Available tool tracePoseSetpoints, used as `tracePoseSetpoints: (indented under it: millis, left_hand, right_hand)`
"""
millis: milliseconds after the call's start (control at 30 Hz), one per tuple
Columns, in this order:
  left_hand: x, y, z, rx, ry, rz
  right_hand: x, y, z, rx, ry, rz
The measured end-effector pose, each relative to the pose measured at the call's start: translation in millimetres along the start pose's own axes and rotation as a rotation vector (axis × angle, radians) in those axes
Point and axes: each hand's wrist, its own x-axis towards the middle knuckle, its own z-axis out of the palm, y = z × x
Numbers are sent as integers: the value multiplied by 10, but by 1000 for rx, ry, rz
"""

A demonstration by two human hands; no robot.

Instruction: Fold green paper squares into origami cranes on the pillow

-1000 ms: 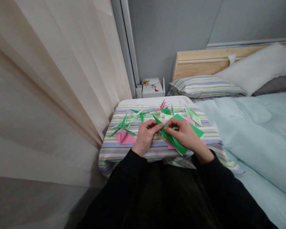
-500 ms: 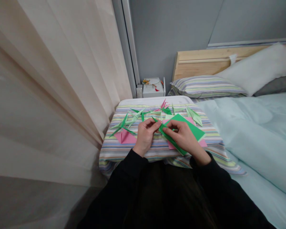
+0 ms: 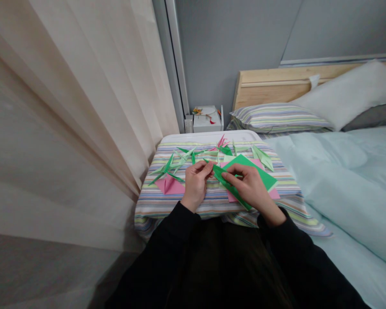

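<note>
Between my two hands is a narrow folded green origami paper, slanting from upper left to lower right. My left hand pinches its upper left end between thumb and fingers. With thumb and fingertips, my right hand grips the same paper near its middle. Partly under the right hand lies a flat green paper square on top of pink paper. Left of my left hand are a folded green paper crane and a pink folded paper.
Striped cloth covers a small table with a white rim. More folded pieces lie along its back, including a light green one and a pink one. A curtain hangs at left; a bed stands at right.
The left fingertips have shifted slightly left along the folded paper's end, showing more of its surface. My right hand keeps its grip nearly in place.
</note>
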Motion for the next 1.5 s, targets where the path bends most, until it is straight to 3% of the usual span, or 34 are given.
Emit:
tracePoseSetpoints:
  millis: [233,500,700,1000,1100,1167,1233,1500]
  left_hand:
    - [0,-49,-44,186,-160,-50]
    - [27,-48,-14,78,1,-13]
    - [23,-24,3,14,35,-46]
    - [-25,3,-6,223,-279,-97]
    - [-19,-19,-6,224,-258,-77]
    - [-12,-27,-12,221,-219,-46]
    - [-4,-29,-19,229,-222,-35]
    - [25,-56,-29,302,-286,-119]
  right_hand:
    - [34,-48,-61,-15,53,1]
    - [-15,13,-67,129,86,107]
    - [-61,48,-167,244,127,183]
    - [157,30,-265,518,378,232]
    - [168,8,-138,508,347,201]
    - [155,14,-46,438,233,176]
    - [141,34,9,330,200,142]
    - [222,81,-140,237,114,192]
